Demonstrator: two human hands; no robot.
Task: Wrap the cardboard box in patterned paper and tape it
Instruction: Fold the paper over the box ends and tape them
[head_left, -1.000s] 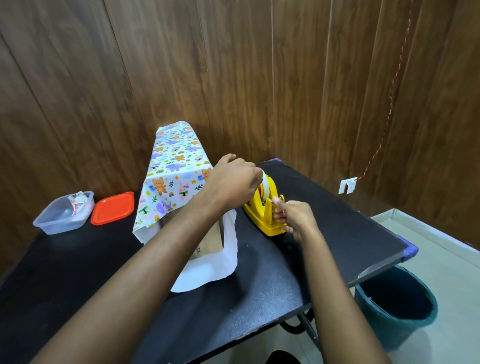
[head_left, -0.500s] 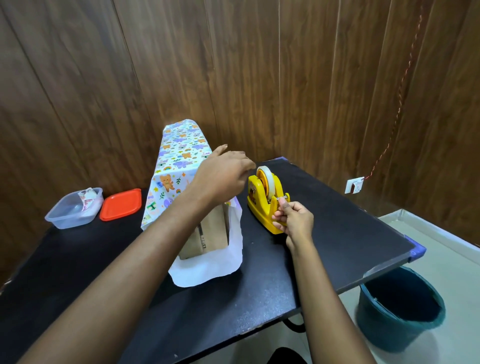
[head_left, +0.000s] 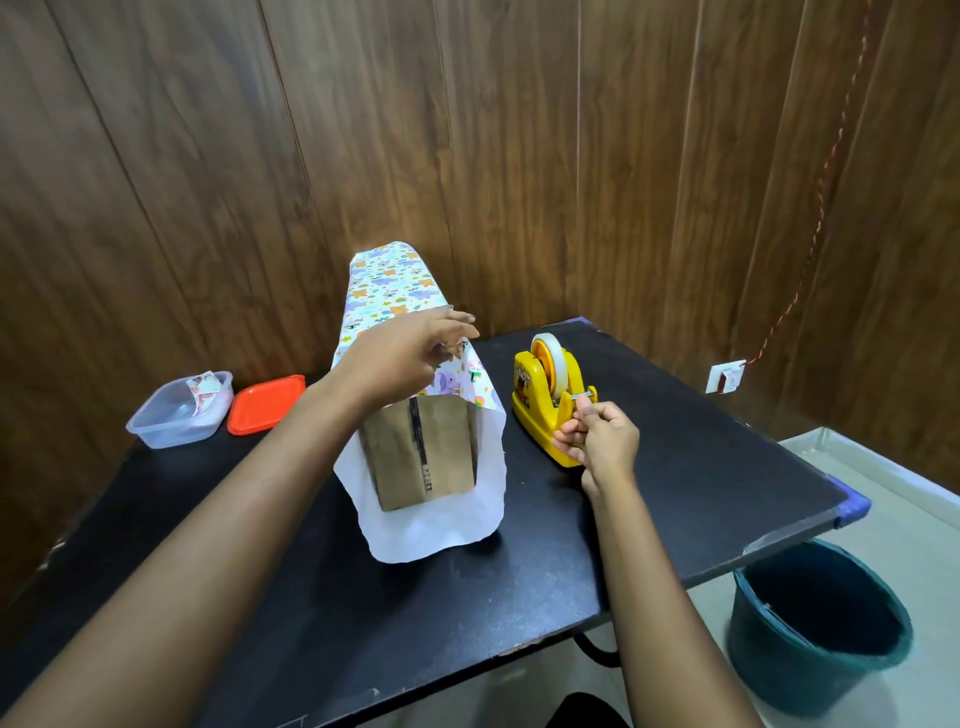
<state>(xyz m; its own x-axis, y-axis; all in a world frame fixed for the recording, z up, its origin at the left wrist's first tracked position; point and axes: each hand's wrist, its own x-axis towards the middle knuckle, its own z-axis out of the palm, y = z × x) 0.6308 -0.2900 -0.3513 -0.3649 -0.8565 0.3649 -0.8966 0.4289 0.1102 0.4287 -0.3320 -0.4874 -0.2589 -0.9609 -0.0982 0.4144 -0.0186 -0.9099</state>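
Note:
A brown cardboard box (head_left: 421, 452) lies on the black table (head_left: 675, 467), its near end open to view. Patterned paper (head_left: 389, 291) with animal prints covers its top and sides, white underside showing around the near end. My left hand (head_left: 400, 358) rests on top of the paper with fingers extended, pressing it onto the box. Right of the box stands a yellow tape dispenser (head_left: 545, 395) with a roll of clear tape. My right hand (head_left: 597, 441) pinches the tape end at the dispenser's cutter.
A clear plastic container (head_left: 176, 415) with a scrap of paper inside and an orange lid (head_left: 265, 405) sit at the back left. A dark teal bucket (head_left: 815, 623) stands on the floor beyond the table's right edge. Wood panelling closes the back.
My left hand left the tape dispenser and moved left onto the paper on the box. My right hand drew back slightly, still pinching the tape end.

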